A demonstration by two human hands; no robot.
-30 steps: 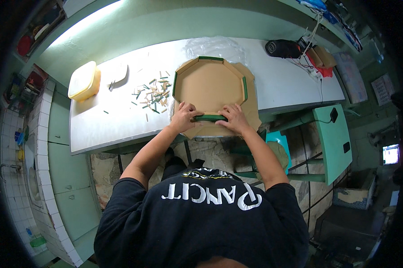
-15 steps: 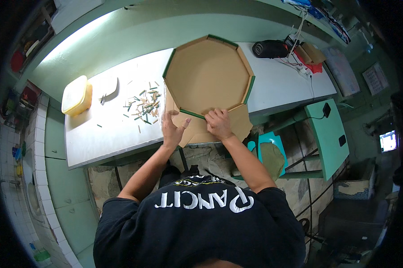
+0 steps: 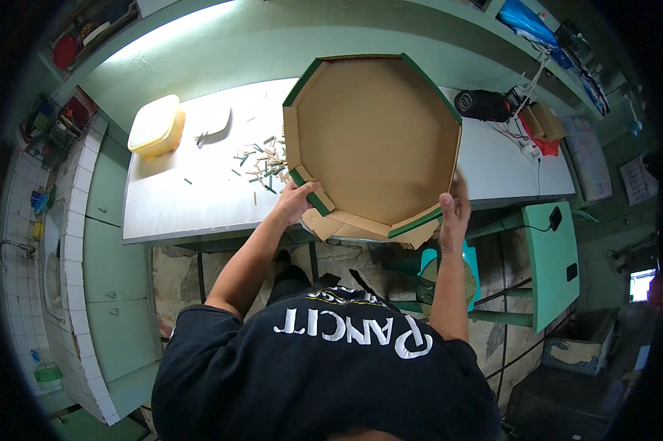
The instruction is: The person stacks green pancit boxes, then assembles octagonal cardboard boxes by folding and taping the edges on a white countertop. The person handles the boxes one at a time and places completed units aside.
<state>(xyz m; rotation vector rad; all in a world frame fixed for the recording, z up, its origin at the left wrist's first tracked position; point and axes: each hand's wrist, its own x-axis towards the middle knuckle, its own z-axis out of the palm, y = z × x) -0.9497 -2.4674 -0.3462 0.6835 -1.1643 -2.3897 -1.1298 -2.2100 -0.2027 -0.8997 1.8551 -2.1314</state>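
An eight-sided cardboard tray (image 3: 375, 140) with a raised rim in green and brown stretches is held up in front of me, tilted, above the table's front edge. At its lower left side my left hand (image 3: 294, 202) is closed on the rim. My right hand (image 3: 455, 209) grips the lower right side, thumb in front and fingers partly hidden behind the edge. Below the tray a flat brown cardboard piece (image 3: 324, 226) shows in part. Small green and brown strips (image 3: 265, 165) lie scattered on the white table (image 3: 199, 209), left of the tray.
A lidded yellow tub (image 3: 156, 128) and a small white plate-like piece (image 3: 214, 123) stand on the table's left. Toward the back right are a black speaker (image 3: 482, 106), cables and an open carton (image 3: 543, 121). A turquoise stool (image 3: 471, 273) and a green panel (image 3: 550, 257) are at the right.
The tray has been raised and turned, so its green stretches sit elsewhere. My hands have moved apart from the near edge to grip the tray at opposite sides. The view has shifted a little.
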